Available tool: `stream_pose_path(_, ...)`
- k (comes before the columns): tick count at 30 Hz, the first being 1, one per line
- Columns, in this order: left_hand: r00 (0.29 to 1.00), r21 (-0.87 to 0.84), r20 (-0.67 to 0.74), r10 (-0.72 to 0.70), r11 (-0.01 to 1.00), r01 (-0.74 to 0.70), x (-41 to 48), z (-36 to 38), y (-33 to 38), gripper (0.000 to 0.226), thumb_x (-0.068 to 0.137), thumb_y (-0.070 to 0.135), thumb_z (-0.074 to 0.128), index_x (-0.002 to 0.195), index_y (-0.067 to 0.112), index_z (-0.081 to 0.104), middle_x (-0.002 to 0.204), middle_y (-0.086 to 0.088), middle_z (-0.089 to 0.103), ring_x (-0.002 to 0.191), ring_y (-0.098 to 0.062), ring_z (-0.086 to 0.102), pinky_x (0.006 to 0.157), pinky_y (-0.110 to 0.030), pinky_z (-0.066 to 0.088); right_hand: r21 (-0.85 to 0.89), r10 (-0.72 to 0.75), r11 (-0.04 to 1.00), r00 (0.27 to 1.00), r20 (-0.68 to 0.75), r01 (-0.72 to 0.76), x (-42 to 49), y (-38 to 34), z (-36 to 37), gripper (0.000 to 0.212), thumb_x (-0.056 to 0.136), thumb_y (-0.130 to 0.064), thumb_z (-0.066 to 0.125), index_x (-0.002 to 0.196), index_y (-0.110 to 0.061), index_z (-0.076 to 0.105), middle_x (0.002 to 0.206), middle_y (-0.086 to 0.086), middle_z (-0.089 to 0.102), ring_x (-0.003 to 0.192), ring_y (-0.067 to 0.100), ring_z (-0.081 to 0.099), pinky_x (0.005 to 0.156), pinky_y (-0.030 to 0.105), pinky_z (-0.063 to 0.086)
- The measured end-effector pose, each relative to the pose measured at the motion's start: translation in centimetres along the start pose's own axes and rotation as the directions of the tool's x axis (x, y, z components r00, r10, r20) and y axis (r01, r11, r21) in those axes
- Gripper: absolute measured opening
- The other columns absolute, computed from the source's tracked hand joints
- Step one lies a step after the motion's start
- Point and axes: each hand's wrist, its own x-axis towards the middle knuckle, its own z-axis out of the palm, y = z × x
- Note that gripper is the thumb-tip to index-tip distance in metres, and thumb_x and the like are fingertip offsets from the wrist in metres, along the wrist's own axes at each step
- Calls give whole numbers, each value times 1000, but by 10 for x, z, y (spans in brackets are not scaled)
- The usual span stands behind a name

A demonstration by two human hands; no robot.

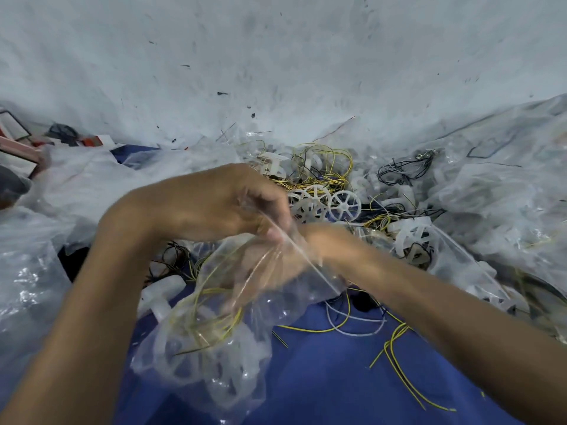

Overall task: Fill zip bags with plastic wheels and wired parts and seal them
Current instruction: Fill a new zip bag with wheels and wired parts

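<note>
**Bag sagging at the front, mouth being held open for loading**

Sagging closest to me, the clear zip bag [214,357] is hanging just over the blue surface [322,381]. White wheels [227,384] and loops of yellow wire [211,323] are showing through its lower half. The person's left hand [221,204] is gripping the bag's top edge, its fingers [273,207] curling tight on the rim beside the zip strip [306,259]. The right hand [270,268] is showing only through the plastic, blurred, and apparently reaching in at the mouth. I cannot tell whether its fingers are spread or holding a part.

To my eye this is filling going on, not sealing. Doing it well is coming down to the mouth. The left hand ought to be pulling the rim wide so the wire loops are not snagging on the zip strip. The right ought to be pushing parts right down, leaving the top free. Any wire end lying across the strip is likely going to stop it closing.

Just beyond the hands the supply is waiting, loose wheels [346,205] lying tangled among loose wires [325,161], near enough for the next handful.
</note>
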Motion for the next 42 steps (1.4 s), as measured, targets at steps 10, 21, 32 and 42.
stream_pose_path(10,994,0,106,22,1000,-22,11,13,14,10,80,19,70,77,28,69,76,14,68,77,0,63,70,-10,43,178,88,980,996,23,-91,-29,3,18,31,99,-15,38,123,-3,53,94,13,54,77,-15,52,87,15,39)
stream_pose_path(21,971,77,196,-135,990,122,-7,-6,-8,15,67,49,66,74,37,70,77,14,70,77,-16,66,81,-39,53,542,-150,834,988,47,101,-39,36,-36,28,79,-3,68,105,-15,68,102,-2,72,94,7,67,83,22,53)
stream_pose_path(32,909,143,247,-337,940,309,-8,-8,-14,20,71,31,77,60,45,68,69,20,69,72,5,63,88,-24,46,127,767,639,616,-181,-758,-8,219,37,42,86,-29,59,122,-8,55,124,14,57,109,30,53,88,36,46)
stream_pose_path(42,913,136,238,-331,942,306,-6,-7,-20,12,69,35,76,66,46,70,73,21,70,76,7,63,73,-6,40,139,758,646,652,4,-751,7,239,41,37,88,-41,59,110,-11,58,118,14,53,110,30,52,76,29,37)
